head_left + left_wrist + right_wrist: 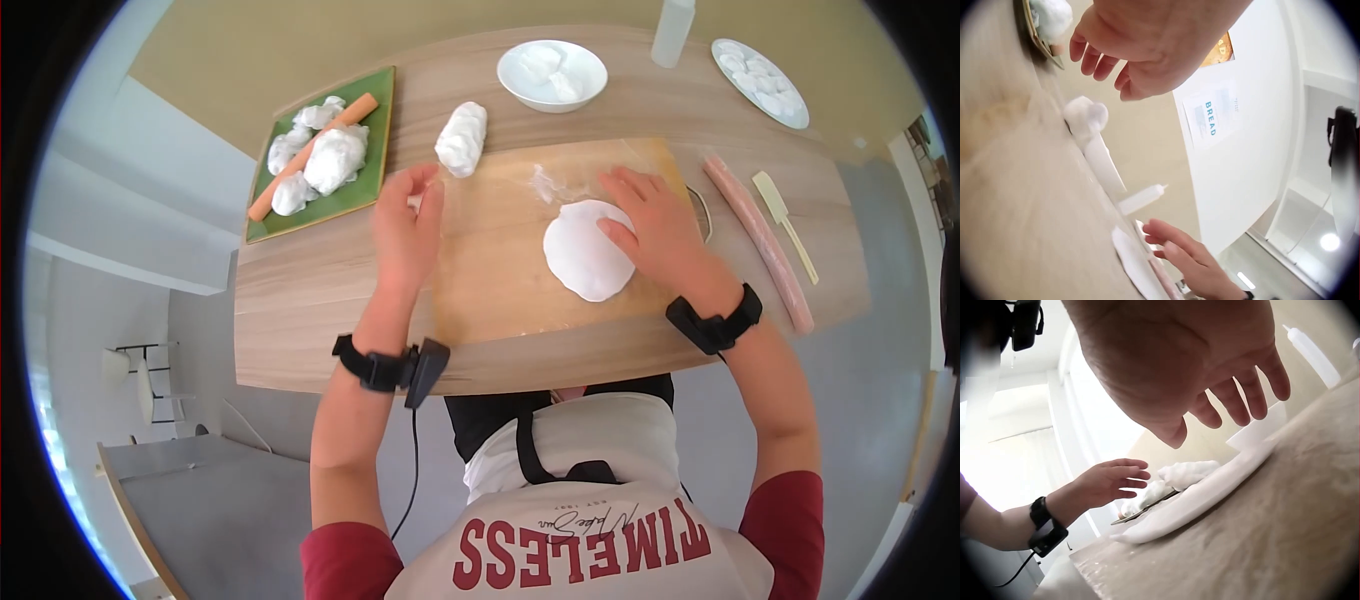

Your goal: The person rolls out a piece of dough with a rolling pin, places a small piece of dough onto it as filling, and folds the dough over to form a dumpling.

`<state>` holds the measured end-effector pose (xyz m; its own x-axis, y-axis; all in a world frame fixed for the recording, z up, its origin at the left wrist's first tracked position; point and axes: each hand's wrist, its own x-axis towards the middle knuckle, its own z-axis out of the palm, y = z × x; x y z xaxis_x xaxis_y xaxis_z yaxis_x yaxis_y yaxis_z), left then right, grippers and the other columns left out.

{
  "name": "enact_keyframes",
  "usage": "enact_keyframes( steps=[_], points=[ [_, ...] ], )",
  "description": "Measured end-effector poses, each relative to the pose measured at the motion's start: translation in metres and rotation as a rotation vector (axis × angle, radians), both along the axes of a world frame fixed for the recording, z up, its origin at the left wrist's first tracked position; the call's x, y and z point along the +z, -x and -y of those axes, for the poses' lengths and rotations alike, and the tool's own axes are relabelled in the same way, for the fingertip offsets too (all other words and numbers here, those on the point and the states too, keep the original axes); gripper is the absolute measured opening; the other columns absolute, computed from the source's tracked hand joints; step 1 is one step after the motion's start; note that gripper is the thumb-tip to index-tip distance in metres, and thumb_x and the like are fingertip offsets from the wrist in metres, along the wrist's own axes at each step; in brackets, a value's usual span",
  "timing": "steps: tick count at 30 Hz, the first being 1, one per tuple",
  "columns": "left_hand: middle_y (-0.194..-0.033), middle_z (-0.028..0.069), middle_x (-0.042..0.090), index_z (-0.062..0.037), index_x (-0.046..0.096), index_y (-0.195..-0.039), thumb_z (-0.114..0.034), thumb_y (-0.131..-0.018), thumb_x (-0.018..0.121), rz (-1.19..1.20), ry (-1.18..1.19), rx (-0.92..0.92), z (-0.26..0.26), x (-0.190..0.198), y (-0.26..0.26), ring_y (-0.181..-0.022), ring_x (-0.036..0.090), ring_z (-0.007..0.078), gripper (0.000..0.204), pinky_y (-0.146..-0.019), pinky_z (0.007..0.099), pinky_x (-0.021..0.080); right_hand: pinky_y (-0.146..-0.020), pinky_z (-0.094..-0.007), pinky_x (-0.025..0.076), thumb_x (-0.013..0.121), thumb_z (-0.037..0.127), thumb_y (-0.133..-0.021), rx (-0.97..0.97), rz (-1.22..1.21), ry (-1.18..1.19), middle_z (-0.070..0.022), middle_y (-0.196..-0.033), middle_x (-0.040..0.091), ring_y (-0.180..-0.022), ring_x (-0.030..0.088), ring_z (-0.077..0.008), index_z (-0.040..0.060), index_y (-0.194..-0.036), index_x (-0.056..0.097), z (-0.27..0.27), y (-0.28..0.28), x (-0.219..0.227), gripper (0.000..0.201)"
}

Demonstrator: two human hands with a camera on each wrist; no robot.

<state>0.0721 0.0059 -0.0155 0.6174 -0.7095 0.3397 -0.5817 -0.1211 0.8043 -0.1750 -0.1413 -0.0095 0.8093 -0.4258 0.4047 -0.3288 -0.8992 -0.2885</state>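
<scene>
White, flat, roundish disc [580, 257], and the right hand [662, 225] hovers over it, fingers spread; the left hand [406, 230], empty, hangs loosely bent near the tan rectangular board [490, 275].

A dough disc [585, 255] lies on the board [490, 280], tray [374, 150] left, bowl [520, 88] behind, spatula [771, 197] right.

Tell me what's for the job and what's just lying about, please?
Seem part of the job:
flat, round white dough sheet, right hand over it
rectangular tan board beneath it

Just lying about, for now:
smooth orange rod on a green rectangular plate
round white bowl
white plastic bottle
long pink cylinder
flat cream spatula
</scene>
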Motion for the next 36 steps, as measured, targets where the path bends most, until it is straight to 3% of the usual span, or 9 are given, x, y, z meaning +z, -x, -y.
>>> enact_keyframes(
  steps=[4,10,13,15,19,21,25,27,36],
  points=[
    [-0.107,0.0172,0.061,0.0007,0.050,-0.120,-0.022,-0.079,0.066,0.559,-0.059,0.074,0.029,-0.010,-0.033,-0.100,0.057,0.0297,0.049,-0.082,0.0386,0.046,-0.090,-0.0409,0.041,0.063,0.017,-0.079,0.137,0.020,-0.028,-0.0165,-0.116,0.052,-0.107,0.049,-0.0336,0.0025,-0.113,0.055,-0.017,-0.010,0.002,0.038],
    [-0.118,0.0207,0.056,0.0003,0.036,-0.134,-0.024,-0.082,0.061,0.194,-0.444,-0.067,0.065,0.004,-0.014,-0.103,0.057,0.0295,0.062,-0.083,0.0370,0.048,-0.091,-0.0403,0.041,0.066,0.014,-0.076,0.211,0.048,-0.079,-0.0149,-0.115,0.054,-0.105,0.050,-0.0330,0.0030,-0.107,0.058,-0.029,-0.014,0.018,0.034],
    [-0.115,0.0186,0.057,0.0027,0.034,-0.134,-0.023,-0.084,0.061,0.106,-0.141,-0.121,0.055,-0.002,-0.008,-0.101,0.058,0.0216,0.062,-0.075,0.0337,0.051,-0.088,-0.0394,0.043,0.067,0.013,-0.074,0.176,0.126,-0.221,-0.0137,-0.115,0.054,-0.104,0.050,-0.0324,0.0045,-0.109,0.057,-0.027,-0.011,0.024,0.037],
    [-0.103,0.0195,0.061,0.0103,0.034,-0.130,-0.028,-0.083,0.064,-0.550,0.173,-0.356,0.024,0.029,0.026,-0.079,0.064,0.0212,0.067,-0.071,0.0285,0.050,-0.085,-0.0383,0.044,0.068,0.013,-0.072,0.149,0.202,-0.311,-0.0122,-0.112,0.054,-0.102,0.051,-0.0309,0.0053,-0.108,0.057,-0.031,-0.016,0.030,0.038],
    [-0.097,0.0159,0.062,0.0069,0.038,-0.129,-0.030,-0.083,0.066,-0.629,0.091,-0.423,-0.017,0.056,0.053,-0.070,0.062,0.0159,0.065,-0.064,0.0235,0.049,-0.081,-0.0383,0.046,0.071,0.013,-0.070,0.213,0.404,-0.111,-0.0112,-0.110,0.055,-0.099,0.052,-0.0303,0.0072,-0.116,0.055,-0.051,-0.044,0.049,0.049],
    [-0.096,0.0150,0.062,0.0004,0.040,-0.131,-0.032,-0.081,0.069,-0.148,-0.193,-0.374,-0.030,0.071,0.065,-0.072,0.062,0.0206,0.067,-0.065,0.0274,0.049,-0.080,-0.0381,0.046,0.072,0.013,-0.069,0.266,0.428,-0.030,-0.0109,-0.109,0.056,-0.097,0.052,-0.0303,0.0072,-0.118,0.054,-0.059,-0.053,0.047,0.052],
    [-0.107,0.0119,0.059,-0.0048,0.044,-0.128,-0.032,-0.073,0.076,0.272,0.121,-0.393,-0.048,0.066,0.057,-0.097,0.059,0.0230,0.069,-0.082,0.0328,0.048,-0.076,-0.0337,0.049,0.071,0.010,-0.072,0.376,0.590,-0.384,-0.0117,-0.109,0.058,-0.095,0.058,-0.0264,0.0052,-0.117,0.054,-0.077,-0.054,0.044,0.049],
    [-0.110,0.0113,0.058,-0.0047,0.045,-0.127,-0.030,-0.072,0.078,-0.074,0.186,-0.455,-0.049,0.058,0.066,-0.100,0.057,0.0215,0.069,-0.085,0.0324,0.046,-0.082,-0.0312,0.050,0.068,0.008,-0.078,0.453,0.724,-1.264,-0.0104,-0.111,0.058,-0.100,0.058,-0.0197,0.0027,-0.118,0.053,-0.090,-0.048,0.050,0.044],
    [-0.102,0.0084,0.062,-0.0022,0.046,-0.123,-0.023,-0.068,0.081,-0.201,-0.154,-0.454,-0.066,0.064,0.065,-0.095,0.059,0.0160,0.068,-0.082,0.0295,0.046,-0.058,-0.0281,0.046,0.069,0.014,-0.079,0.330,0.457,-0.622,-0.0094,-0.082,0.060,-0.071,0.061,-0.0167,0.0044,-0.110,0.053,-0.078,-0.022,0.053,0.036]
  ],
)
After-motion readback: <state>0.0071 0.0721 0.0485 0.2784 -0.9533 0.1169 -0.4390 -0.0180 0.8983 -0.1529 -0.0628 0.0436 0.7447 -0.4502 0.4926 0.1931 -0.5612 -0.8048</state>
